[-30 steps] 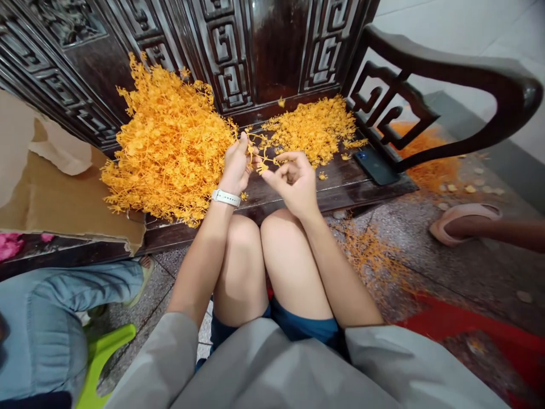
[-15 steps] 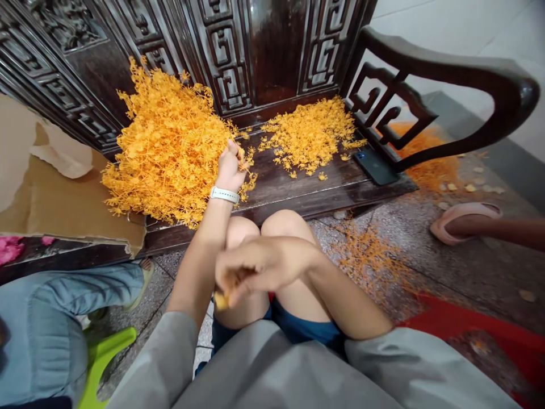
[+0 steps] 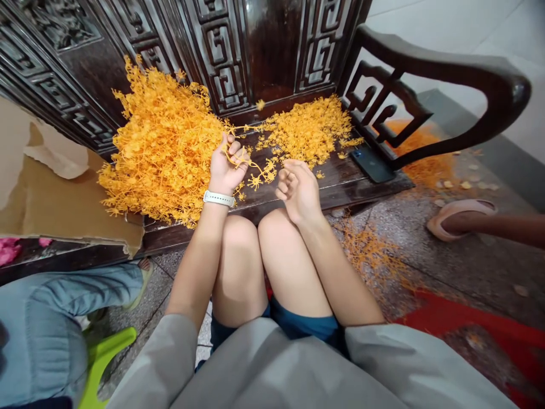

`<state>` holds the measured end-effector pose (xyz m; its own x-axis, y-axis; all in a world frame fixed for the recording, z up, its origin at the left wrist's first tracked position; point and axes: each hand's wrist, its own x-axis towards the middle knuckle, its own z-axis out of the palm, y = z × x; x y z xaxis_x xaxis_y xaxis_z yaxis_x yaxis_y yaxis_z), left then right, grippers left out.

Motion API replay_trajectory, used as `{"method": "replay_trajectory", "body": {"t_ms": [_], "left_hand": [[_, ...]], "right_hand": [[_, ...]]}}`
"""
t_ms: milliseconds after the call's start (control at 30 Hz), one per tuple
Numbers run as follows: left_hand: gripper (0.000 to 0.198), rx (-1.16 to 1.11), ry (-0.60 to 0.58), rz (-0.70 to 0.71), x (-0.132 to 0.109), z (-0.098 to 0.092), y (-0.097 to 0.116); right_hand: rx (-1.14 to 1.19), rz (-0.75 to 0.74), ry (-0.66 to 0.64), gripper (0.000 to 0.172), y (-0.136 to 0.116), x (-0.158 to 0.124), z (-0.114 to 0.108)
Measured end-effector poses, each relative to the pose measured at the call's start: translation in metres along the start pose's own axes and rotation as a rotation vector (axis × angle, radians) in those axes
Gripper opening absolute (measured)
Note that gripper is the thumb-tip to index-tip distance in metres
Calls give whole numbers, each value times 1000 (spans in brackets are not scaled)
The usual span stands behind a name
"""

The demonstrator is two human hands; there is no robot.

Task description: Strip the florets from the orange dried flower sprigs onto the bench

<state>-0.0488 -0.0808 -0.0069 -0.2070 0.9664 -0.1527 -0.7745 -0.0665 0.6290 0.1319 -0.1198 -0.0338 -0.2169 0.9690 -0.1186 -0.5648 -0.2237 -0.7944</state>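
My left hand [image 3: 225, 165], with a white watch band on the wrist, is closed round an orange plastic sprig [image 3: 255, 173] that trails to the right over the dark wooden bench seat [image 3: 298, 190]. My right hand [image 3: 298, 190] hovers just right of the sprig's end with fingers loosely curled and nothing in them. A big heap of orange sprigs [image 3: 157, 153] lies left of my left hand. A smaller, flatter pile of orange pieces [image 3: 310, 130] lies behind my right hand.
A dark phone [image 3: 372, 165] lies on the seat by the carved armrest [image 3: 426, 74]. Torn cardboard [image 3: 55, 204] covers the seat's left end. Orange scraps [image 3: 370, 255] litter the floor. Another person's jeans leg [image 3: 55, 318] is at the lower left; a foot in a pink slipper [image 3: 460, 218] at right.
My right hand went down to my lap with a small piece, then came back up empty beside the sprig. My left hand pulled a new sprig out of the big heap.
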Motion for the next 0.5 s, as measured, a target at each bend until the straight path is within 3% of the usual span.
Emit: {"method": "replay_trajectory", "body": {"t_ms": [67, 133, 300, 367, 433, 467, 500], "left_hand": [[45, 1, 0, 23, -2, 0, 1], [44, 18, -6, 12, -4, 3, 1], [43, 46, 39, -65, 2, 3, -6], [44, 53, 133, -82, 9, -3, -9], [45, 27, 227, -54, 16, -9, -11], [45, 8, 251, -31, 18, -12, -10], [45, -7, 251, -11, 19, -14, -10]], "right_hand": [[-153, -14, 12, 45, 9, 5, -2], [-288, -27, -75, 52, 15, 9, -4], [-588, -317, -480, 55, 8, -5, 0], [-595, -335, -858, 49, -2, -23, 9], [-452, -327, -1436, 40, -14, -41, 19], [-382, -399, -1672, 38, -19, -47, 23], [-390, -572, -1758, 39, -24, -50, 26]]}}
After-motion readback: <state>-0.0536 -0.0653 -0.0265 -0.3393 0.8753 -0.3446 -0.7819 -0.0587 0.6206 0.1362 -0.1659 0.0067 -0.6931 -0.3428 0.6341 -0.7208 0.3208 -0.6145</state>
